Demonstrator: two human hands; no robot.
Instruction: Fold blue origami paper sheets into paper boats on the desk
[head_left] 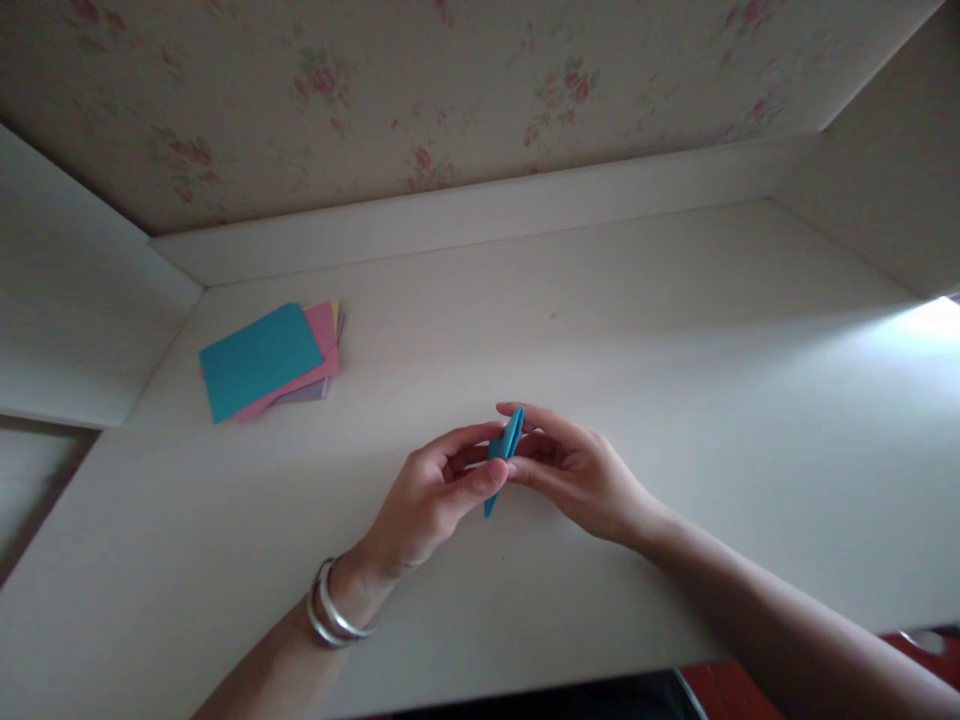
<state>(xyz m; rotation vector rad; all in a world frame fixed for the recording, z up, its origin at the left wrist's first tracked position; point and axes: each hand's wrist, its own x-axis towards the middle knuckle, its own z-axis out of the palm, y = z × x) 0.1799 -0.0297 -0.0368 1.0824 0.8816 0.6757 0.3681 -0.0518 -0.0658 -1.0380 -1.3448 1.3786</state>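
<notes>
A small folded piece of blue paper (512, 436) is held up over the white table, seen nearly edge-on and tilted. My left hand (442, 487) pinches it from the left, thumb on the near side and fingers behind. From the right, my right hand (577, 465) grips it too, its thumb near the lower part and the index finger reaching over the top edge. The fingers partly cover the paper, so its full folded shape is hidden.
A stack of coloured paper sheets (262, 360), blue on top with pink, yellow and purple beneath, lies at the back left of the white table (600, 330). White panels (67, 290) border the left side. Flowered wallpaper (360, 110) covers the wall behind.
</notes>
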